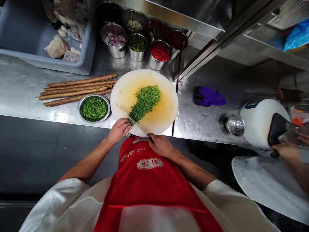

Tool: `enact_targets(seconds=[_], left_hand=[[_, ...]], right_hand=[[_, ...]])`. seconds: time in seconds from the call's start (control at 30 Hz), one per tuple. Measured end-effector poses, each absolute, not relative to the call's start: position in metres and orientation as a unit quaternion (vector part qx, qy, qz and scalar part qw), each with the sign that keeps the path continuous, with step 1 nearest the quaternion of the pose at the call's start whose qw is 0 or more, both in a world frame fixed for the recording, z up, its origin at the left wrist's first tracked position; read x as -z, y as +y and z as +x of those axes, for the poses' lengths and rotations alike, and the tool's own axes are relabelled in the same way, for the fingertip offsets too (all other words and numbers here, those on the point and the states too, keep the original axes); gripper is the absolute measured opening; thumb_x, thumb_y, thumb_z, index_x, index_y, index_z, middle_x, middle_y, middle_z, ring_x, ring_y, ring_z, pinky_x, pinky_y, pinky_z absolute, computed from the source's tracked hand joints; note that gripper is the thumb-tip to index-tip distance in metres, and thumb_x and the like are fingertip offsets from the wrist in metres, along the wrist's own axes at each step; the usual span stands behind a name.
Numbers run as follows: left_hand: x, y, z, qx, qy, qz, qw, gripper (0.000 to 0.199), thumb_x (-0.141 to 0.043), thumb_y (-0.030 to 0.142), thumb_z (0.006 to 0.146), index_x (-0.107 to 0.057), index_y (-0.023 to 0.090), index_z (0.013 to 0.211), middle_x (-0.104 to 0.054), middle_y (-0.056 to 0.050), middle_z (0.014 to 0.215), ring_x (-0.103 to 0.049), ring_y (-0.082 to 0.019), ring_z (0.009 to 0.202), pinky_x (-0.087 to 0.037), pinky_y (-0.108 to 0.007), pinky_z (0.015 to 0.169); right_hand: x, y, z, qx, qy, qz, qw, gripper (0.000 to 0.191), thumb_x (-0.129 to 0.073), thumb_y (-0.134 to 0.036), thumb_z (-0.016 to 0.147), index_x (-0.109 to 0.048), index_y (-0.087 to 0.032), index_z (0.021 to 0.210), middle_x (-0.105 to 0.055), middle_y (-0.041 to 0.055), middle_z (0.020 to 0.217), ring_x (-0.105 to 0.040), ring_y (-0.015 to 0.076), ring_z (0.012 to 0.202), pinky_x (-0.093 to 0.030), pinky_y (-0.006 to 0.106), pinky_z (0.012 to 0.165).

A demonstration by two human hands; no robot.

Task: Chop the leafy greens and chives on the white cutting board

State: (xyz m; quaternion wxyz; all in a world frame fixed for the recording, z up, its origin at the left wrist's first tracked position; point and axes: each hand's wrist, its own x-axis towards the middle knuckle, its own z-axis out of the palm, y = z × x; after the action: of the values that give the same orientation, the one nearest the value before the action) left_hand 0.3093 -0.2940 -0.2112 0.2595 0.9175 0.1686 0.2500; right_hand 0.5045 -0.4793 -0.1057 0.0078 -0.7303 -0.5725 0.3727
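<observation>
My right hand (161, 145) is closed around the dark handle of a kitchen knife (138, 125). Its long blade slants up and left across the near edge of a round white cutting board (168, 117). A band of finely cut green stalks (146, 100), like scallions or chives, runs over the board up to the blade. My left hand (119, 130) rests at the board's near left edge, fingers curled beside the blade; what they hold is hidden. Left of the board stands a metal bowl (80, 116) filled with similar cut greens (94, 109).
Long brown roots (77, 89) lie left of the board. Behind are several metal pots, one with red chilies (160, 52), and a grey bin (83, 66). To the right are a purple cloth item (211, 96), a metal cup (235, 125) and a co-worker's hand (287, 149) with a cleaver (277, 129).
</observation>
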Motion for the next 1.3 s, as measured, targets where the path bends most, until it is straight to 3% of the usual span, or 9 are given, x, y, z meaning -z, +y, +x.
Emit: enact_targets(seconds=[0.23, 0.43, 0.63, 0.77, 0.9, 1.03, 1.3], left_hand=[[0.207, -0.292, 0.296, -0.291, 0.287, 0.868, 0.281, 0.016, -0.06, 0.035, 0.095, -0.07, 0.022, 0.094, -0.068, -0.007, 0.102, -0.063, -0.021, 0.1, -0.051, -0.039, 0.093], [0.213, -0.294, 0.299, -0.236, 0.244, 0.904, 0.26, 0.019, -0.066, 0.042, 0.091, -0.069, 0.023, 0.091, -0.068, -0.008, 0.102, -0.062, -0.024, 0.105, -0.049, -0.04, 0.092], [0.223, -0.301, 0.303, -0.202, 0.239, 0.923, 0.224, 0.025, -0.067, 0.045, 0.09, -0.068, 0.021, 0.097, -0.067, -0.011, 0.106, -0.059, -0.028, 0.108, -0.047, -0.043, 0.092], [0.221, -0.309, 0.308, -0.192, 0.264, 0.916, 0.233, 0.02, -0.057, 0.037, 0.096, -0.068, 0.02, 0.099, -0.067, -0.011, 0.108, -0.058, -0.027, 0.108, -0.047, -0.042, 0.095], [0.218, -0.318, 0.315, -0.211, 0.309, 0.901, 0.219, 0.018, -0.053, 0.031, 0.097, -0.067, 0.02, 0.099, -0.067, -0.011, 0.104, -0.059, -0.026, 0.104, -0.048, -0.042, 0.097], [0.22, -0.327, 0.326, -0.27, 0.402, 0.848, 0.216, 0.013, -0.055, 0.026, 0.093, -0.066, 0.019, 0.095, -0.066, -0.012, 0.102, -0.059, -0.027, 0.102, -0.05, -0.043, 0.096], [0.218, -0.349, 0.362, -0.369, 0.571, 0.683, 0.266, 0.009, -0.061, 0.019, 0.086, -0.068, 0.02, 0.093, -0.068, -0.009, 0.1, -0.064, -0.023, 0.098, -0.051, -0.039, 0.096]], right_hand=[[0.077, -0.506, 0.514, -0.39, -0.581, -0.712, 0.059, 0.039, -0.044, -0.021, 0.097, -0.055, -0.012, 0.133, -0.071, 0.014, 0.12, -0.066, 0.024, 0.105, -0.042, 0.03, 0.089], [0.071, -0.509, 0.516, -0.413, -0.586, -0.696, 0.04, 0.032, -0.044, -0.023, 0.097, -0.06, -0.013, 0.123, -0.071, 0.0141, 0.119, -0.066, 0.0239, 0.105, -0.041, 0.031, 0.089], [0.091, -0.5, 0.514, -0.397, -0.595, -0.698, 0.007, 0.034, -0.045, -0.023, 0.096, -0.058, -0.012, 0.126, -0.071, 0.0157, 0.118, -0.067, 0.0255, 0.105, -0.042, 0.032, 0.088], [0.113, -0.486, 0.514, -0.39, -0.583, -0.713, 0.006, 0.033, -0.047, -0.022, 0.095, -0.059, -0.013, 0.124, -0.073, 0.0153, 0.11, -0.068, 0.0254, 0.1, -0.043, 0.031, 0.084], [0.125, -0.478, 0.535, -0.444, -0.535, -0.713, 0.095, 0.013, -0.052, -0.023, 0.09, -0.062, -0.018, 0.096, -0.073, 0.0084, 0.084, -0.068, 0.0221, 0.08, -0.045, 0.029, 0.071], [0.137, -0.481, 0.567, -0.611, -0.406, -0.644, 0.217, 0.005, -0.054, -0.026, 0.081, -0.052, -0.021, 0.079, -0.056, -0.0056, 0.053, -0.055, 0.0139, 0.045, -0.042, 0.025, 0.05], [0.174, -0.492, 0.563, -0.704, -0.282, -0.583, 0.291, 0.02, -0.063, -0.032, 0.068, -0.047, -0.023, 0.074, -0.053, -0.0088, 0.047, -0.048, 0.0106, 0.036, -0.042, 0.023, 0.04]])
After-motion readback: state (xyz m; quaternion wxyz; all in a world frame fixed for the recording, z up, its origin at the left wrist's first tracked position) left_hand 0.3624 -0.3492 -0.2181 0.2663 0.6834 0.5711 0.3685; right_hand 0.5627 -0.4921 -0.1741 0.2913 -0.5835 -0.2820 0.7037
